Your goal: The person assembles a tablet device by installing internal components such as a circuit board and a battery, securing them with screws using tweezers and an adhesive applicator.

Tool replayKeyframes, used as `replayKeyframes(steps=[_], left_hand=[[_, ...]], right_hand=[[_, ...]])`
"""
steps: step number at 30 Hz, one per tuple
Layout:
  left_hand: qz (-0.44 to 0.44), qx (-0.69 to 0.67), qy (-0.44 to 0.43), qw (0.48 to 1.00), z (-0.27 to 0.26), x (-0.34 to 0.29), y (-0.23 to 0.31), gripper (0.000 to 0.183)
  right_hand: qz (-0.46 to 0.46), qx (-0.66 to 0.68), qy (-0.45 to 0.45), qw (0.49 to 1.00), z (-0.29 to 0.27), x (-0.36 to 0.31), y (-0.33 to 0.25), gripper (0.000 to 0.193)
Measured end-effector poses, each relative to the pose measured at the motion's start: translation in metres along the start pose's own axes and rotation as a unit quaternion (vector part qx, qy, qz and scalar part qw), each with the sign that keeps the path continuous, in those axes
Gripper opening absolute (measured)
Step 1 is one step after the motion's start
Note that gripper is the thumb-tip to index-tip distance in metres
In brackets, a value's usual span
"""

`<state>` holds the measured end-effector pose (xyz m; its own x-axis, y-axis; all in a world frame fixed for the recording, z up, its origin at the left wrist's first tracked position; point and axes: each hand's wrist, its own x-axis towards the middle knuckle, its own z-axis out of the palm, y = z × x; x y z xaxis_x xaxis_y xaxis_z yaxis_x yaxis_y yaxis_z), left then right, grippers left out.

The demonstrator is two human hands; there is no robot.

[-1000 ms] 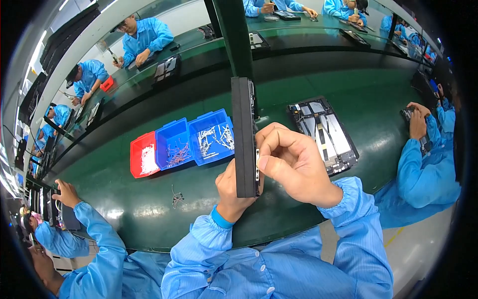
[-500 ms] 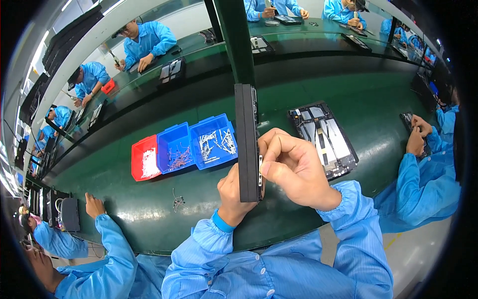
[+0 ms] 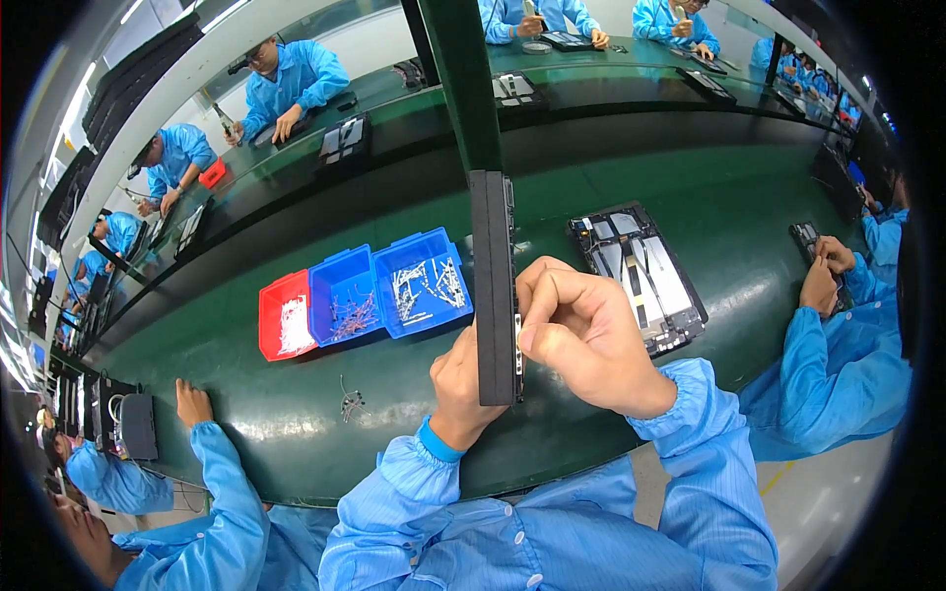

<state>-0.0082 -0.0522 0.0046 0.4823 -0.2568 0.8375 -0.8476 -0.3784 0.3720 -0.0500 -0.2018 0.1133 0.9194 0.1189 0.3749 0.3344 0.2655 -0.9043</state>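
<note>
My left hand (image 3: 459, 384) is closed round a thick black tablet-like device (image 3: 491, 295), held on its edge above the table, so that its narrow side faces me. My right hand (image 3: 591, 340) is bent at the device's right face, thumb and forefinger pinched together. A small white strip with dark dots (image 3: 519, 355) shows against that face by the thumb tip. What the fingertips hold, if anything, is hidden. To the right lies an opened black device (image 3: 645, 276) with pale silver panels and dark cables inside.
Left of the held device stand a red bin (image 3: 271, 330) of white pieces, a blue bin (image 3: 340, 305) of thin wires and another blue bin (image 3: 426, 281) of white strips. Loose wires (image 3: 352, 402) lie nearer. A green post (image 3: 463, 89) rises ahead. Co-workers sit on both sides.
The held device has shifted slightly right and down, with both my hands still at it. At the left, a co-worker's hand has moved a little.
</note>
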Motion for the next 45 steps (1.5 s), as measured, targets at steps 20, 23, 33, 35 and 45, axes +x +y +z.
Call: replayKeyframes(steps=[20,23,33,35,45], left_hand=[[-0.013,0.018,0.014,1.0,0.001,0.004,0.007,0.034],[-0.023,-0.003,0.001,1.0,-0.002,0.001,0.004,0.037],[-0.006,-0.01,0.002,1.0,0.001,0.003,-0.002,0.053],[-0.003,-0.012,0.006,1.0,-0.003,0.005,0.002,0.057],[-0.033,0.006,-0.019,0.999,-0.007,0.006,0.003,0.068]], right_hand=[[0.075,0.082,0.031,0.993,-0.005,0.003,-0.001,0.017],[0.068,0.101,0.017,0.992,-0.006,0.003,0.002,0.024],[0.06,0.088,0.014,0.994,-0.003,0.001,0.006,0.037],[0.057,0.09,0.01,0.994,-0.003,0.001,0.005,0.038],[0.047,0.084,0.001,0.995,-0.002,0.001,0.007,0.04]])
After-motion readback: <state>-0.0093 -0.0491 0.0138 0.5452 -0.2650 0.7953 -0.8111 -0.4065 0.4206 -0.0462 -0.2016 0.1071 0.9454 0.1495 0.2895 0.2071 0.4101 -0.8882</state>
